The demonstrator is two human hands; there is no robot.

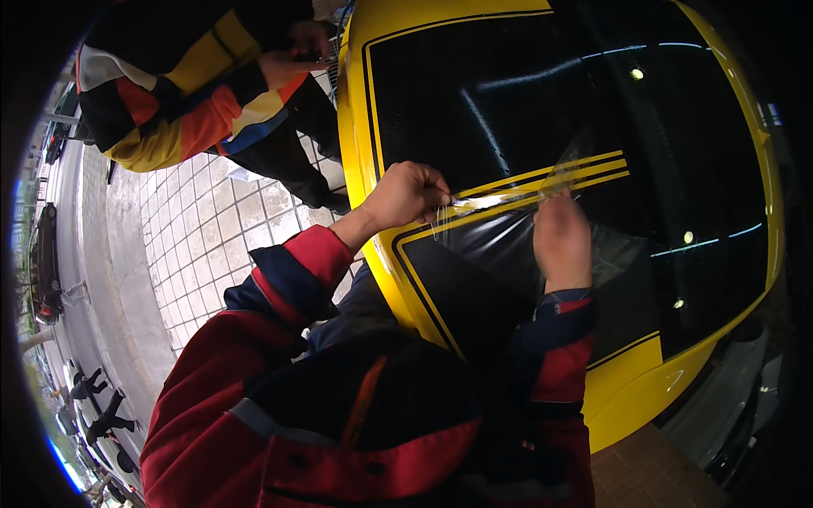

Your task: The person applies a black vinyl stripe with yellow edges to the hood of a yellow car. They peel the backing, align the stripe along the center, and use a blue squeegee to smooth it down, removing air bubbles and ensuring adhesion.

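I have both my hands working close together over the dark panel [525, 110] of a yellow car [627, 402], near the middle of the frame. My left hand [405, 195] reaches in from the lower left, its red and navy sleeve [292, 279] bunched back so the wrist is bare. That wrist crosses the yellow edge at an angle, the back of the hand faces up, and the fingers curl inward, thumb and forefinger pinching the left end of a clear film [487, 241].

My right hand [563, 241] comes almost straight up from the lower edge, right of centre, knuckles toward me and slightly blurred. Its fingers are bunched closed on the same film at their tips; I cannot make out just how the thumb sits.

The film spans the gap between my hands, catching a bright glare along its upper part, drooping in folds below and sticking up past the right fingertips. It lies across the yellow stripes [605, 167], which run on to the right of my right hand.

In the upper left, a co-worker in a multicoloured jacket [161, 110] stands on pale tiled paving [199, 229].
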